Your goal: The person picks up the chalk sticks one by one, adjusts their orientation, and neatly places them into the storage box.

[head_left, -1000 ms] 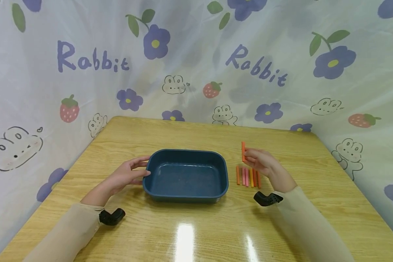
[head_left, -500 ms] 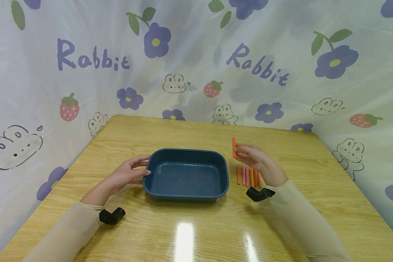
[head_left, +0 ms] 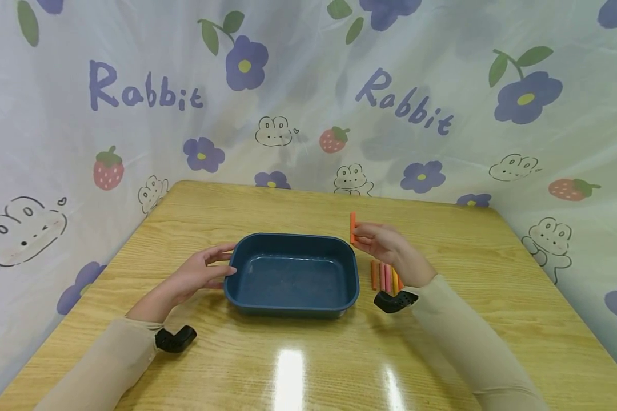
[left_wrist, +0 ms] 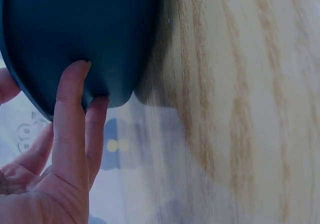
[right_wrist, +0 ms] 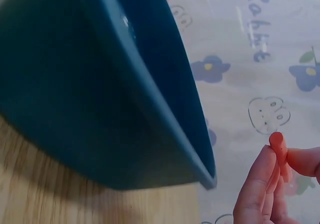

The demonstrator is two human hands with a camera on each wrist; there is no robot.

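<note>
A deep blue rectangular basin with rounded corners stands on the table, nothing showing inside it. At its left end, my left hand holds the wall, thumb at the rim and other fingers against the outside. My right hand pinches an orange chalk stick upright between thumb and fingertips, just beyond the basin's back right corner. From the right wrist view, the round end of the chalk stick shows above the fingers. Several more chalk sticks, orange, pink and yellow, lie in a row below the right hand, partly hidden by it.
The wooden table reaches back to a white curtain printed with flowers, rabbits and strawberries. Black camera mounts sit at both wrists, and the right one overlaps the chalk row's near end in the head view.
My right hand has carried the orange chalk stick left and slightly away from me, from above the row to the basin's back right corner. The left hand and basin stay put.
</note>
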